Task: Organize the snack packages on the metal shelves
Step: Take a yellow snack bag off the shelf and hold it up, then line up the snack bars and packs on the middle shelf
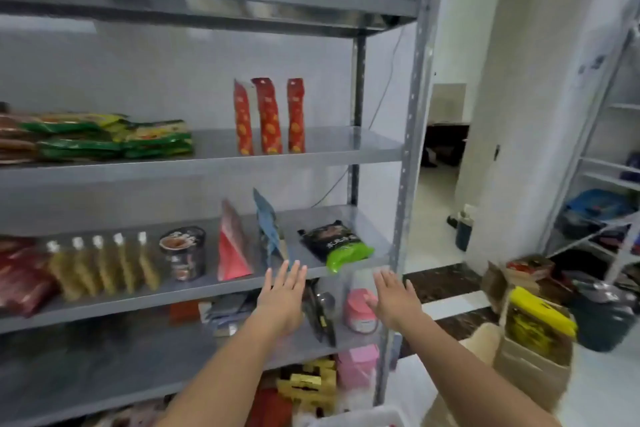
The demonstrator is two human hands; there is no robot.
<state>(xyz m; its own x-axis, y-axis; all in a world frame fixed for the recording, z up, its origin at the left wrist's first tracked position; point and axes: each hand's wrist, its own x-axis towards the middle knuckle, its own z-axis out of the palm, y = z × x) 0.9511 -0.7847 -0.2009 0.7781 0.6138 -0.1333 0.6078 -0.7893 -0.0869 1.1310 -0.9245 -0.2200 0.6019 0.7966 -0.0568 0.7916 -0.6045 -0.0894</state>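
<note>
Both my hands are stretched toward the grey metal shelf (207, 282) with straight fingers and hold nothing. My left hand (282, 295) is just below a blue standing pouch (268, 227) and next to a red pouch (232, 250). My right hand (396, 300) hovers near the shelf's right post, below a black and green snack bag (337, 244) that lies flat at the shelf's front edge. Left of the pouches stand a black cup (183, 251) and a row of yellow spouted pouches (104, 265). Three red packs (268, 116) stand on the shelf above.
Green packets (114, 137) are stacked on the upper shelf's left. Below my hands sit a pink container (360, 310) and pink box (356, 366). A cardboard box (533, 354) with yellow bags stands on the floor at right, beside a dark bin (602, 319) and another rack (602, 180).
</note>
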